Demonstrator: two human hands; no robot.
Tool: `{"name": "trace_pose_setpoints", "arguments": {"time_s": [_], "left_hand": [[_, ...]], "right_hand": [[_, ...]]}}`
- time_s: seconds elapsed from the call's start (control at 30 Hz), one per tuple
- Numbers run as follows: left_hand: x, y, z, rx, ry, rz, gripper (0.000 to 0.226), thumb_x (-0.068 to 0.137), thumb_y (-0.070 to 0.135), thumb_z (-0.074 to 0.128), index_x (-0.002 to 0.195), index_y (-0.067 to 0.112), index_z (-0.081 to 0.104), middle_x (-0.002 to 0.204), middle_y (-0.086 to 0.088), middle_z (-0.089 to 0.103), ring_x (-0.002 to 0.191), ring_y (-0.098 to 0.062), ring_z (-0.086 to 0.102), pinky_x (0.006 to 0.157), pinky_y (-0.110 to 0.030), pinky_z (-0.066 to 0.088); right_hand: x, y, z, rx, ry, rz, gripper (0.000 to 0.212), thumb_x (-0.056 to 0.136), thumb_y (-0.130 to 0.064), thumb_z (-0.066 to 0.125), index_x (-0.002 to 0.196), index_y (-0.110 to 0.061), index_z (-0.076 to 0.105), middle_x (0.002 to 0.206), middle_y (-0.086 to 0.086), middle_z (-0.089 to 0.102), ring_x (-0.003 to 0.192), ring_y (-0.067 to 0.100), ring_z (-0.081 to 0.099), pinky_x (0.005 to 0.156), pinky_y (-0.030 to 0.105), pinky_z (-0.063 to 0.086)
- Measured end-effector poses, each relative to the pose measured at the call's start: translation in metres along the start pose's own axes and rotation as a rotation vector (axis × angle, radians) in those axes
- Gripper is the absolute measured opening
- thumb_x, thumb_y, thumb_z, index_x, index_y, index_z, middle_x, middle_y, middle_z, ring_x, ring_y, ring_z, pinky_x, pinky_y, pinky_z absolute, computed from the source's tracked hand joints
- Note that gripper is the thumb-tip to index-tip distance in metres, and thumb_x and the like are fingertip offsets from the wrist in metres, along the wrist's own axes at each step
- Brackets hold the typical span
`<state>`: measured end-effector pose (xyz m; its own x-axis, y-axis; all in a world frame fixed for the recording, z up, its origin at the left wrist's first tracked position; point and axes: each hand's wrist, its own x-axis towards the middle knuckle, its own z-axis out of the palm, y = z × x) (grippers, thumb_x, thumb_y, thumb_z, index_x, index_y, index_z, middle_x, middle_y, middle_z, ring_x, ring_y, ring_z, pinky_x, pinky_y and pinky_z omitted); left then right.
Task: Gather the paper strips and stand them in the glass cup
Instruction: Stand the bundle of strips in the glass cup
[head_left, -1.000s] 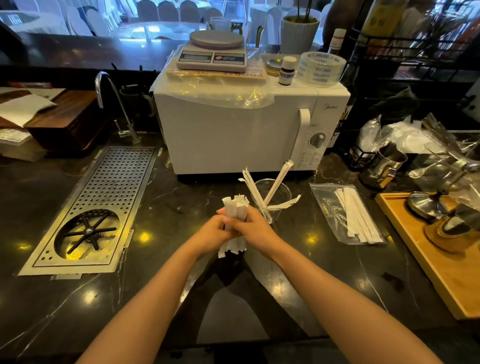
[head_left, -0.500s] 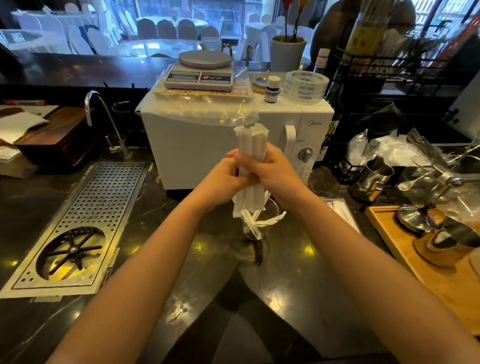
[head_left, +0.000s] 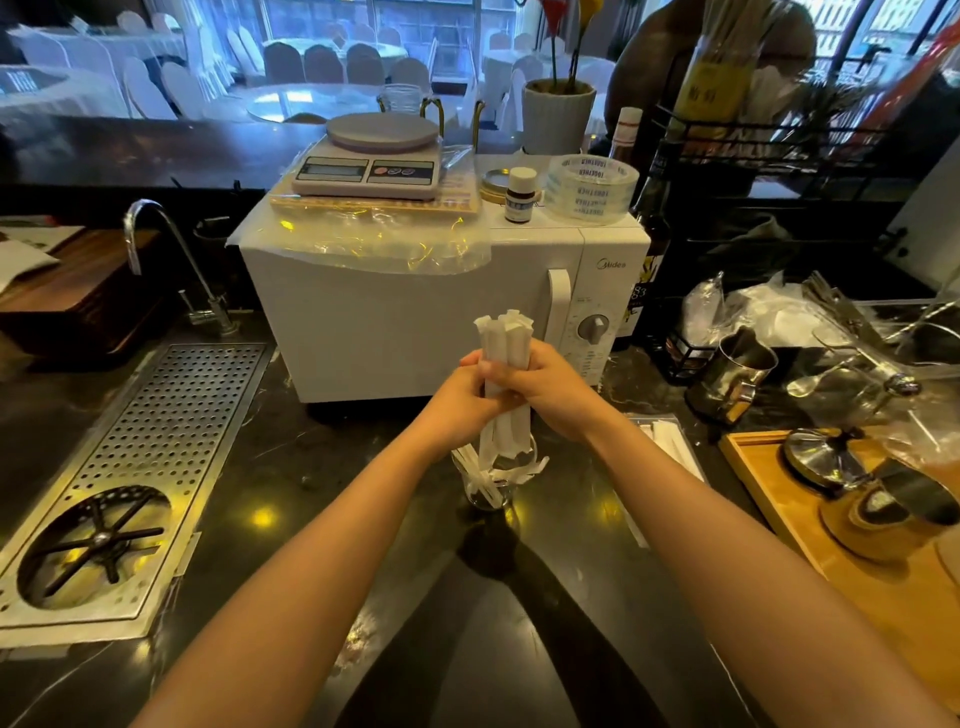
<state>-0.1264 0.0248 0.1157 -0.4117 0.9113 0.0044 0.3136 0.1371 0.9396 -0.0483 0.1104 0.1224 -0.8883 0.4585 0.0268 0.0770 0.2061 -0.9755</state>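
Note:
A bundle of white paper strips (head_left: 503, 338) stands upright between both my hands, above the dark counter. My left hand (head_left: 460, 400) and my right hand (head_left: 550, 384) are both closed around its middle. The bundle's lower ends reach into the mouth of the glass cup (head_left: 491, 493), which stands on the counter right below my hands. A few loose strips (head_left: 519, 470) lie inside the cup and stick out over its rim. My hands hide most of the cup's top.
A white microwave (head_left: 395, 317) stands just behind my hands. A plastic bag with more strips (head_left: 670, 447) lies to the right, beside a wooden tray (head_left: 779, 499) with metal tools. A perforated metal drain tray (head_left: 156, 457) sits to the left.
The bundle went from being held low in front of the cup up to above it. Since half a second ago its lower ends have come down into the cup's mouth.

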Motion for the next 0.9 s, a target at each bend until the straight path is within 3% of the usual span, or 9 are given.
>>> {"name": "trace_pose_setpoints", "arguments": {"time_s": [0.13,0.27,0.37,0.47,0.6,0.7,0.8,0.9], "left_hand": [[0.004,-0.01,0.001,0.041,-0.005,-0.062,0.039,0.087,0.017,0.055,0.125,0.012,0.048,0.117,-0.008,0.06,0.111,-0.021,0.056,0.092,-0.032,0.046],[0.007,-0.019,0.001,0.145,0.0,-0.073,0.035,0.087,0.018,0.055,0.122,0.014,0.052,0.115,-0.011,0.063,0.106,-0.022,0.06,0.088,-0.032,0.05],[0.008,-0.022,0.001,0.148,0.029,-0.062,0.032,0.087,0.018,0.055,0.119,0.016,0.055,0.111,-0.009,0.065,0.102,-0.021,0.061,0.088,-0.034,0.052],[0.009,-0.023,0.0,0.19,0.104,0.001,0.028,0.086,0.019,0.057,0.113,0.013,0.058,0.103,-0.007,0.065,0.092,-0.015,0.059,0.075,-0.021,0.049],[0.009,-0.024,-0.002,0.316,0.188,0.076,0.026,0.085,0.024,0.059,0.108,0.012,0.057,0.101,-0.007,0.064,0.085,-0.012,0.056,0.064,-0.012,0.041],[0.006,-0.023,-0.003,0.366,0.233,0.108,0.027,0.088,0.026,0.055,0.111,0.011,0.054,0.097,-0.004,0.061,0.084,-0.013,0.056,0.063,-0.016,0.043],[0.003,-0.025,-0.004,0.46,0.218,0.147,0.028,0.091,0.023,0.048,0.116,0.011,0.053,0.098,-0.009,0.066,0.086,-0.02,0.062,0.072,-0.029,0.05],[-0.001,-0.029,-0.004,0.608,0.202,0.177,0.029,0.093,0.021,0.044,0.12,0.013,0.054,0.103,-0.011,0.069,0.092,-0.027,0.062,0.082,-0.04,0.049]], "right_hand": [[0.005,0.008,-0.001,0.002,-0.004,0.023,0.023,0.087,-0.013,0.056,0.108,-0.007,0.06,0.098,0.002,0.064,0.094,0.011,0.062,0.077,0.016,0.052],[0.005,0.017,-0.003,-0.012,-0.005,0.045,0.011,0.085,-0.018,0.059,0.088,-0.028,0.057,0.119,0.014,0.059,0.107,0.023,0.058,0.087,0.033,0.052],[0.004,0.024,-0.005,-0.049,0.03,0.029,0.008,0.086,-0.021,0.059,0.09,-0.027,0.057,0.106,0.004,0.061,0.101,0.02,0.058,0.085,0.028,0.051],[0.004,0.029,-0.004,-0.093,0.081,-0.002,0.009,0.09,-0.021,0.051,0.098,-0.02,0.056,0.092,-0.01,0.056,0.091,0.009,0.056,0.078,0.018,0.048],[0.001,0.031,-0.003,-0.166,0.123,-0.051,0.012,0.093,-0.02,0.046,0.098,-0.02,0.057,0.088,-0.012,0.056,0.088,0.01,0.055,0.079,0.021,0.046],[-0.001,0.032,-0.002,-0.23,0.172,-0.089,0.019,0.093,-0.016,0.046,0.102,-0.013,0.062,0.094,-0.006,0.056,0.086,0.003,0.053,0.079,0.015,0.042],[-0.003,0.034,0.0,-0.37,0.2,-0.123,0.024,0.092,-0.015,0.047,0.107,-0.006,0.064,0.104,0.004,0.055,0.094,0.007,0.049,0.078,0.009,0.038],[-0.005,0.036,0.002,-0.478,0.168,-0.131,0.026,0.092,-0.015,0.048,0.111,-0.007,0.063,0.115,0.011,0.057,0.102,0.014,0.051,0.084,0.015,0.039]]}}
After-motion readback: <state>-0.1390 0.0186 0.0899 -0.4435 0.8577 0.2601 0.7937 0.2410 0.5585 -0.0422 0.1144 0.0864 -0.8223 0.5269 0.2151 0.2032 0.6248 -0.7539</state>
